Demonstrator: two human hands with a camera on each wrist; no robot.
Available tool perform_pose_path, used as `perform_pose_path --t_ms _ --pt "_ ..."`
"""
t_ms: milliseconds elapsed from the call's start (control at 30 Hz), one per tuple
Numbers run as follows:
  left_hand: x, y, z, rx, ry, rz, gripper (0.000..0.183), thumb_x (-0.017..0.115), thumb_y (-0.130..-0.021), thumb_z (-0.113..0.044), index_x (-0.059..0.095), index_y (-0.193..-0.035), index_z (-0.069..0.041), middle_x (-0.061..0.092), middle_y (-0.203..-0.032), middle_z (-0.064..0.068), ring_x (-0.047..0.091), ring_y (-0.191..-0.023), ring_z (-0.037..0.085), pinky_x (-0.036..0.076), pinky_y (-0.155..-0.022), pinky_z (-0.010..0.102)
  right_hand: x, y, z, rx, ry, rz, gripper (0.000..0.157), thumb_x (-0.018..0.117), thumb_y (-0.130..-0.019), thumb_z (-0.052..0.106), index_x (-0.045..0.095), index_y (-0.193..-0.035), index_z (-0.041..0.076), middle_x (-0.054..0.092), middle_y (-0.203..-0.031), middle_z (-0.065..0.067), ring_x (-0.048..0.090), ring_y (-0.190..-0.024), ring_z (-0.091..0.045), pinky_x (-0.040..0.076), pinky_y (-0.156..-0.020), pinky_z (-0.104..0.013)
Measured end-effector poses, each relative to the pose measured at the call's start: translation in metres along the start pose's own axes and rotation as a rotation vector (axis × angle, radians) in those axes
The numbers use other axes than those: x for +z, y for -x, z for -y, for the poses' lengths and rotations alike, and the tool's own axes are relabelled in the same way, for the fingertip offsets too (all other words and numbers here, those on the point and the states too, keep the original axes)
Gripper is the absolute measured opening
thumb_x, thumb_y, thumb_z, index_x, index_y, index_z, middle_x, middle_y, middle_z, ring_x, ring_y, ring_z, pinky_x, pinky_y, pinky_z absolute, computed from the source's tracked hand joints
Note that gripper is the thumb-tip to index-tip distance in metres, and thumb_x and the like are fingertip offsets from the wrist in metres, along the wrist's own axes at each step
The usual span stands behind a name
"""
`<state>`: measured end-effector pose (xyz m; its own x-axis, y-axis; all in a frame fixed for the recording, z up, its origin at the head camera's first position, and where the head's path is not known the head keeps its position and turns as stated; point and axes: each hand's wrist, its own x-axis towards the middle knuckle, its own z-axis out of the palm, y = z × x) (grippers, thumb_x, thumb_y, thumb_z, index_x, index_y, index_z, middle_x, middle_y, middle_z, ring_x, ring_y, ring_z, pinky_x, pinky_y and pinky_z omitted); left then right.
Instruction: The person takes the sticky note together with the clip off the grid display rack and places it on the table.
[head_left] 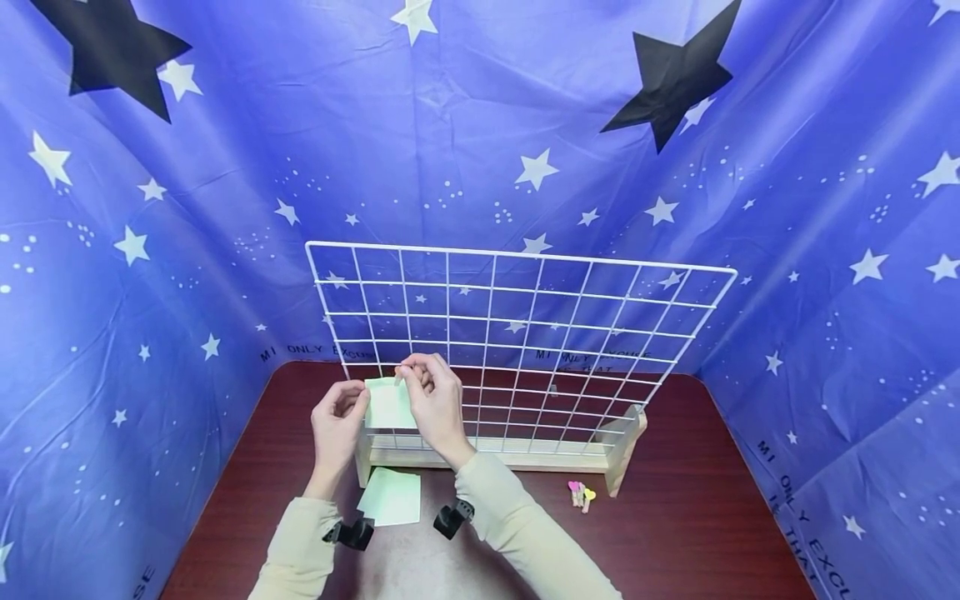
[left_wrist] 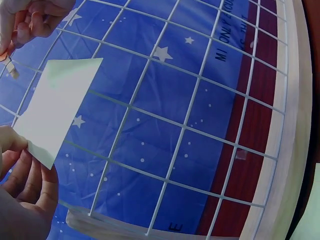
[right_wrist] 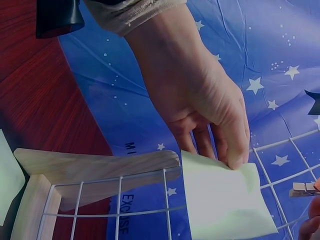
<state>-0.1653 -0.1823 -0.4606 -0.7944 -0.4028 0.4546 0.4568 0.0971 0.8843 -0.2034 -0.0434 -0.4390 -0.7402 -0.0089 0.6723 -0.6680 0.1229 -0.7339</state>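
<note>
A pale green sheet of paper point(head_left: 389, 403) hangs in front of the left part of the white wire grid point(head_left: 517, 343). My left hand point(head_left: 339, 421) pinches its left edge between thumb and fingers; the left wrist view shows this hand point(left_wrist: 27, 185) at the paper's edge point(left_wrist: 62, 102). Near the paper's upper right corner, my right hand point(head_left: 437, 407) pinches a small wooden clothespin point(left_wrist: 11, 67). The right wrist view has the clothespin point(right_wrist: 305, 190) apart from the paper point(right_wrist: 225, 200), with only some fingers point(right_wrist: 311, 222) of the right hand showing.
More pale green paper point(head_left: 393, 497) lies on the dark red table point(head_left: 697, 500) before the grid's wooden stand point(head_left: 622, 450). Several small clothespins with pink and yellow hearts point(head_left: 581, 495) lie to the right. Blue star-patterned cloth point(head_left: 465, 167) surrounds the table.
</note>
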Motion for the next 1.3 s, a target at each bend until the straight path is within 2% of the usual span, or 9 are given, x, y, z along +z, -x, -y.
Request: perform_pose_path --t_ms 200,367,500,700,833,933,1133,1300 --pt "-0.003 0.007 0.003 -0.023 -0.025 -0.001 0.012 0.059 -0.082 0.019 0.060 -0.094 0.020 0.062 -0.077 0.021 0.060 -0.067 0.005 0.049 -0.061 0.012 -0.009 0.003 0.000 0.062 -0.013 0.025 0.005 0.067 -0.088 -0.003 0.066 -0.093 -0.003 0.054 -0.074 -0.008 0.044 -0.059 -0.007 0.036 -0.048 -0.017" --pt "-0.003 0.017 0.009 -0.052 -0.029 0.021 0.013 0.058 -0.082 0.020 0.060 -0.094 0.020 0.062 -0.078 0.022 0.059 -0.066 0.005 0.049 -0.061 0.012 -0.025 0.002 0.015 0.127 -0.046 0.059 0.007 0.062 -0.090 -0.007 0.062 -0.095 -0.011 0.054 -0.077 -0.019 0.044 -0.059 -0.009 0.035 -0.049 -0.014" --pt "-0.002 0.023 0.011 -0.079 -0.020 0.024 0.013 0.058 -0.082 0.019 0.059 -0.094 0.020 0.062 -0.078 0.021 0.059 -0.066 0.004 0.049 -0.060 0.012 -0.035 0.003 0.022 0.168 -0.107 0.079 0.008 0.057 -0.092 -0.008 0.057 -0.098 -0.014 0.059 -0.085 -0.024 0.049 -0.063 -0.005 0.040 -0.051 -0.013" --pt "-0.001 0.028 0.012 -0.102 -0.036 0.032 0.016 0.058 -0.082 0.019 0.058 -0.098 0.019 0.061 -0.081 0.023 0.059 -0.067 0.004 0.049 -0.062 0.012 -0.043 0.007 0.018 0.226 -0.201 0.092 0.012 0.053 -0.095 -0.008 0.052 -0.102 -0.017 0.057 -0.082 -0.019 0.051 -0.062 -0.005 0.044 -0.053 -0.015" --pt "-0.001 0.030 0.013 -0.113 -0.042 0.033 0.017 0.059 -0.081 0.020 0.058 -0.099 0.019 0.060 -0.083 0.025 0.059 -0.067 0.004 0.049 -0.062 0.012 -0.048 0.011 0.015 0.243 -0.231 0.118 0.013 0.050 -0.096 -0.008 0.049 -0.105 -0.018 0.057 -0.085 -0.026 0.051 -0.063 -0.007 0.044 -0.054 -0.015" --pt "-0.001 0.031 0.014 -0.115 -0.039 0.038 0.018 0.060 -0.081 0.020 0.058 -0.099 0.019 0.060 -0.084 0.026 0.060 -0.067 0.004 0.050 -0.062 0.012 -0.054 0.014 0.012 0.243 -0.243 0.138 0.014 0.048 -0.097 -0.007 0.047 -0.107 -0.017 0.059 -0.089 -0.032 0.053 -0.064 -0.009 0.046 -0.055 -0.016" --pt "-0.001 0.033 0.019 -0.120 -0.041 0.047 0.019 0.059 -0.081 0.022 0.058 -0.100 0.018 0.062 -0.086 0.023 0.061 -0.068 0.004 0.051 -0.064 0.013 -0.068 0.025 0.004 0.237 -0.245 0.173 0.013 0.046 -0.098 -0.006 0.045 -0.108 -0.015 0.060 -0.089 -0.034 0.059 -0.061 -0.023 0.044 -0.044 -0.020" --pt "0.000 0.034 0.020 -0.120 -0.039 0.066 0.019 0.060 -0.081 0.022 0.058 -0.100 0.019 0.060 -0.086 0.030 0.061 -0.068 0.004 0.051 -0.065 0.013 -0.079 0.034 -0.007 0.250 -0.221 0.172 0.012 0.046 -0.098 -0.007 0.044 -0.106 -0.015 0.060 -0.088 -0.033 0.059 -0.062 -0.018 0.044 -0.044 -0.019"
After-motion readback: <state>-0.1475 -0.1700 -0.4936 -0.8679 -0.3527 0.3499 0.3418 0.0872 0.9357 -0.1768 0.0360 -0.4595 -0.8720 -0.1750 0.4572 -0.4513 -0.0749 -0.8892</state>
